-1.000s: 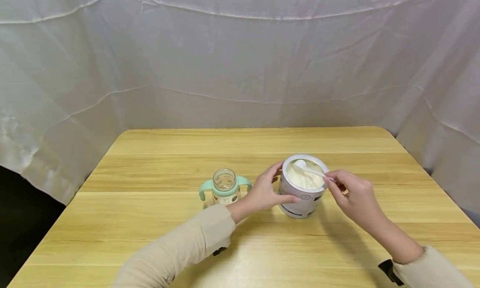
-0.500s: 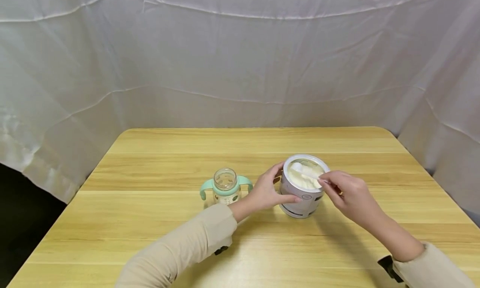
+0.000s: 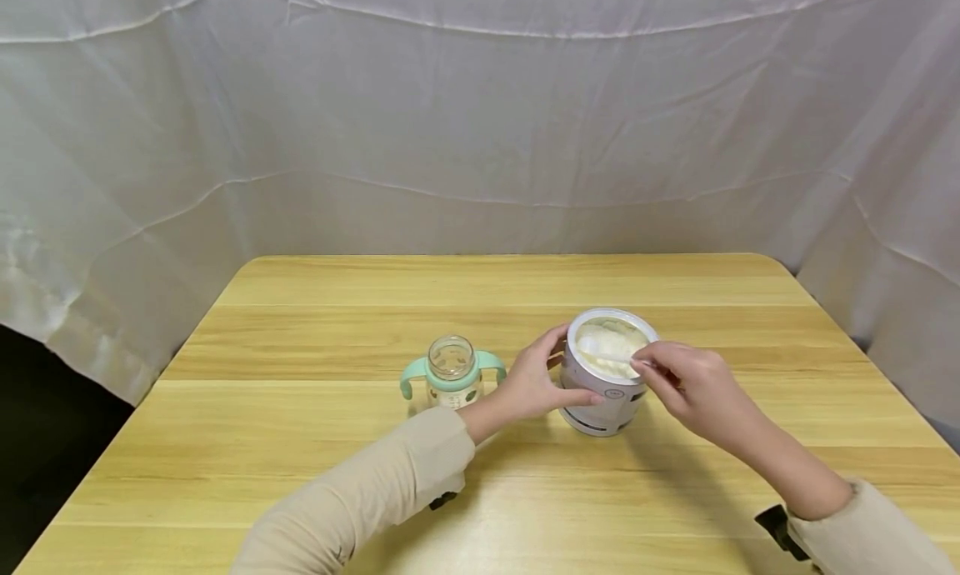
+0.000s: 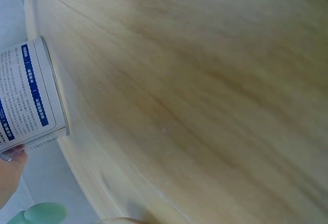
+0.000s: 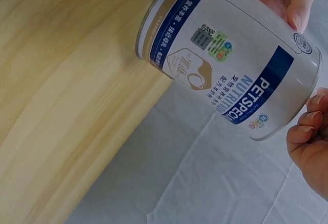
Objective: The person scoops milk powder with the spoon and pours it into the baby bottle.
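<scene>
An open milk powder can (image 3: 600, 400), white with blue label bands in the right wrist view, stands on the table. My left hand (image 3: 536, 383) grips its left side, thumb across the front and fingers behind. Inside lies pale powder (image 3: 618, 335). With fingertips at the rim, my right hand (image 3: 693, 387) pinches the handle of a white scoop (image 3: 606, 356), whose bowl is down in the powder and hard to tell from it. Just left of my left hand is a clear baby bottle (image 3: 452, 367) with mint-green handles and no cap, its lower part hidden by the wrist.
The wooden table (image 3: 337, 325) carries the can and the bottle. A pale curtain (image 3: 480, 125) hangs behind and along the sides. The table's left edge drops off beside a dark area.
The right hand has shifted slightly left and toward the can, and the scoop has sunk lower into the powder. My left hand and the can stay in place.
</scene>
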